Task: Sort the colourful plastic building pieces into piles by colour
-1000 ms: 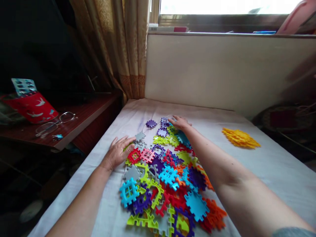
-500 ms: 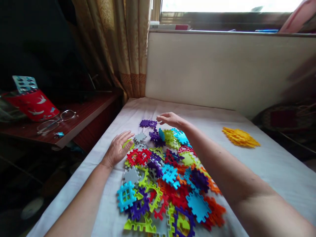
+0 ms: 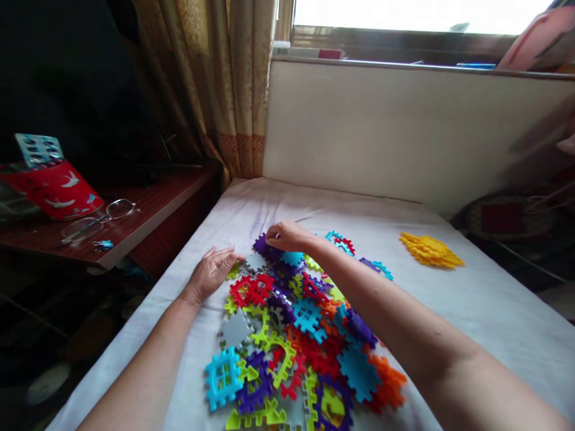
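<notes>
A mixed heap of plastic interlocking building pieces lies on the bed between my arms. My right hand (image 3: pixel 287 236) is at the far end of the heap with its fingers curled down on a purple building piece (image 3: pixel 260 243); its fingertips are partly hidden. My left hand (image 3: pixel 212 275) rests at the heap's left edge, fingers stretched out and holding nothing. Its fingertips are close to a grey piece (image 3: pixel 256 262). Nearer me are red window pieces (image 3: pixel 251 290), a light-blue window piece (image 3: pixel 223 378) and yellow-green ones (image 3: pixel 281 356). My right forearm covers part of the heap.
A stack of yellow pieces (image 3: pixel 431 250) sits apart on the right of the white sheet (image 3: pixel 359 212). On the left, a dark wooden desk (image 3: pixel 179 191) holds eyeglasses (image 3: pixel 96 221) and a red container (image 3: pixel 63 191). A curtain and a low wall stand behind.
My right hand has moved left and closer to me, and its fingers have curled. The far purple piece has shifted nearer, against the heap. My left hand has barely moved.
</notes>
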Demonstrator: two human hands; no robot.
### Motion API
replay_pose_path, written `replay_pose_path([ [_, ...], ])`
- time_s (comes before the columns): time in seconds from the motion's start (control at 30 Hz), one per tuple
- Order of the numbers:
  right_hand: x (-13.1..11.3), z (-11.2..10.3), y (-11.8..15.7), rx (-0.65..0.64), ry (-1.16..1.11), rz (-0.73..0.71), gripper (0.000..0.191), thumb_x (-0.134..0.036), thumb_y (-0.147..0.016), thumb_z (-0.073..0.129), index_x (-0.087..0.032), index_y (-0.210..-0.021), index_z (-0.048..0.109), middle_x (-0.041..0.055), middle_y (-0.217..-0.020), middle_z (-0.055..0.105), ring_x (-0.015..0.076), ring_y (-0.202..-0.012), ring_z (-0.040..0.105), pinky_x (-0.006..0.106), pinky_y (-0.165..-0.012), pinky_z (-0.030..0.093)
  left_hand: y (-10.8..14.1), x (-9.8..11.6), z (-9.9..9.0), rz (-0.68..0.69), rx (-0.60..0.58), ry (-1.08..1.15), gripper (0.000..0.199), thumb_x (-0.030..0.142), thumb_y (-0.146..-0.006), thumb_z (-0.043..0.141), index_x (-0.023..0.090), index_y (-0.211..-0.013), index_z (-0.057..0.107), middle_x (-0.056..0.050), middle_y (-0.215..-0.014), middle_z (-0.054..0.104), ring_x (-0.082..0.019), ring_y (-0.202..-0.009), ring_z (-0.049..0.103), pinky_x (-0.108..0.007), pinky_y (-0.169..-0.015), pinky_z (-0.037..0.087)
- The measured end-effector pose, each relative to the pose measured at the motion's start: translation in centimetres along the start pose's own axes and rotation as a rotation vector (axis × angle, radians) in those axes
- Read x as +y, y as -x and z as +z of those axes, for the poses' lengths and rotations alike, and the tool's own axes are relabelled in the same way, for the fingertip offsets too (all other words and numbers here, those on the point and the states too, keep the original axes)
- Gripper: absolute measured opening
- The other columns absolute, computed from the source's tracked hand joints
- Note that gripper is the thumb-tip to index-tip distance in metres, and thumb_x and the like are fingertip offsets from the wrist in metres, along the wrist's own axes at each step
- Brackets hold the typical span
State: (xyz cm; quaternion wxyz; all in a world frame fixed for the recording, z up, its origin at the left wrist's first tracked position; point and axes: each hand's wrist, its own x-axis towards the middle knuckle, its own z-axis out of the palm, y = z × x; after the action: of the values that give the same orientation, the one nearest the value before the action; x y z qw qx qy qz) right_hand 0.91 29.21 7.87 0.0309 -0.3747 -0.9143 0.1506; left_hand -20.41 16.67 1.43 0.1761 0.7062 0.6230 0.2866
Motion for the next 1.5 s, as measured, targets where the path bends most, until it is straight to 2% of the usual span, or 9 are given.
replay_pose_path([
  [0.23,5.2,-1.6,9.9,0.03,-0.232,0.113,0.026,-0.034,-0.087,0.054,-0.02,-0.087,0.076,0.0001,-0.074,0.072,0.0138,-0.065,0.062,0.023,-0.059,0.042,-0.3,0.0,0.2,0.083,0.097,-0.008,0.079,0.078,-0.089,0.021,0.023,-0.104,0.075,-0.009,-0.118,0.074,-0.026,-0.12,0.063,-0.047,-0.111,0.042],
  [0.37,10.9,-0.7,10.8,0.322,-0.092,0.491,0.04,-0.039,-0.089,0.057,-0.02,-0.121,0.07,0.0114,-0.12,0.072,0.0248,-0.105,0.066,0.033,-0.085,0.051,-0.7,-0.2,0.3,0.095,0.1,-0.06,0.078,0.076,-0.09,0.023,0.022,-0.109,0.075,-0.009,-0.117,0.074,-0.026,-0.119,0.063,-0.043,-0.109,0.045],
  [0.5,13.0,1.6,10.6,0.305,0.006,0.68,0.051,-0.048,-0.092,0.055,-0.021,-0.134,0.062,0.015,-0.14,0.061,0.0323,-0.128,0.057,0.045,-0.101,0.047,-1.0,-1.0,0.5,0.033,0.099,-0.093,0.08,0.078,-0.088,0.023,0.021,-0.109,0.075,-0.009,-0.118,0.074,-0.026,-0.123,0.061,-0.04,-0.11,0.043],
  [0.73,6.9,3.7,14.3,0.244,-0.225,0.301,0.056,-0.042,-0.087,0.064,-0.023,-0.139,0.058,0.0071,-0.137,0.065,0.0259,-0.125,0.061,0.037,-0.106,0.048,-2.2,-2.2,1.1,-0.025,-0.002,-0.18,0.073,0.072,-0.087,0.028,0.022,-0.111,0.074,-0.008,-0.126,0.07,-0.026,-0.128,0.057,-0.038,-0.114,0.037],
  [0.87,3.2,3.7,18.0,0.351,-0.297,0.202,0.06,-0.039,-0.085,0.066,-0.025,-0.142,0.055,0.0071,-0.138,0.063,0.0249,-0.128,0.059,0.039,-0.108,0.047,-2.0,-1.3,1.0,-0.089,-0.028,-0.195,0.072,0.071,-0.084,0.031,0.022,-0.119,0.071,-0.009,-0.134,0.065,-0.029,-0.133,0.053,-0.045,-0.113,0.037],
  [1.0,1.3,4.4,22.3,0.542,-0.377,0.181,0.052,-0.036,-0.087,0.061,-0.024,-0.137,0.059,0.0084,-0.134,0.066,0.0238,-0.124,0.061,0.041,-0.107,0.048,1.7,-0.1,0.8,-0.128,0.02,-0.18,0.082,0.072,-0.085,0.031,0.014,-0.136,0.059,-0.014,-0.145,0.055,-0.029,-0.139,0.046,-0.042,-0.116,0.035],
  [1.13,2.6,6.0,27.6,0.862,-0.465,0.284,0.044,-0.041,-0.083,0.061,-0.023,-0.123,0.067,0.0104,-0.128,0.068,0.0252,-0.121,0.062,0.045,-0.107,0.046,8.5,1.2,2.0,-0.135,0.203,-0.15,0.083,0.072,-0.088,0.033,0.016,-0.147,0.047,-0.016,-0.157,0.039,-0.031,-0.147,0.035,-0.046,-0.118,0.032],
  [1.3,4.9,7.3,32.9,1.337,-0.537,0.73,0.053,-0.052,-0.084,0.05,-0.014,-0.117,0.065,0.0176,-0.114,0.071,0.0276,-0.101,0.067,0.044,-0.087,0.053,15.2,4.4,5.5,0.004,0.212,-0.228,0.084,0.071,-0.083,0.051,0.023,-0.151,0.041,-0.014,-0.162,0.031,-0.035,-0.149,0.028,-0.05,-0.117,0.032],
  [1.5,-1.3,10.3,32.7,0.936,-0.178,0.267,0.025,-0.043,-0.086,0.061,-0.022,-0.095,0.072,0.0089,-0.101,0.072,0.024,-0.096,0.065,0.039,-0.09,0.05,16.7,9.0,8.6,0.066,0.299,-0.252,0.081,0.063,-0.081,0.06,0.024,-0.149,0.042,-0.014,-0.159,0.034,-0.035,-0.147,0.031,-0.052,-0.117,0.032],
])
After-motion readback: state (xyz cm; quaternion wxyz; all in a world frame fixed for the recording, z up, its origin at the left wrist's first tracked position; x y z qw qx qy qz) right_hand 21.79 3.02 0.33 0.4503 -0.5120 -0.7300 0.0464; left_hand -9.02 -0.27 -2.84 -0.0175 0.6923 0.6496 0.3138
